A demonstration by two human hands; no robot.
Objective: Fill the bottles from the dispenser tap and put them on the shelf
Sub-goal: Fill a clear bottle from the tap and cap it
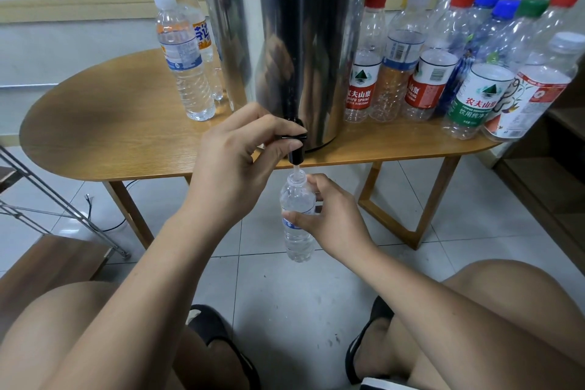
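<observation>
A tall steel dispenser (294, 25) stands on the wooden table (104, 136). Its black tap (296, 144) juts over the table's front edge. My left hand (240, 161) is closed on the tap's lever. Below the spout my right hand (329, 215) holds a small clear bottle (297, 222) upright with no cap, its mouth right under the spout. Water runs into it and it looks nearly full.
Two capped bottles with water (183, 57) stand left of the dispenser. Several empty capped bottles (443, 63) crowd the table's right side. A wooden shelf unit (550, 174) is at far right, a metal rack (47, 199) and wooden surface (41, 266) at left. My knees and feet are below.
</observation>
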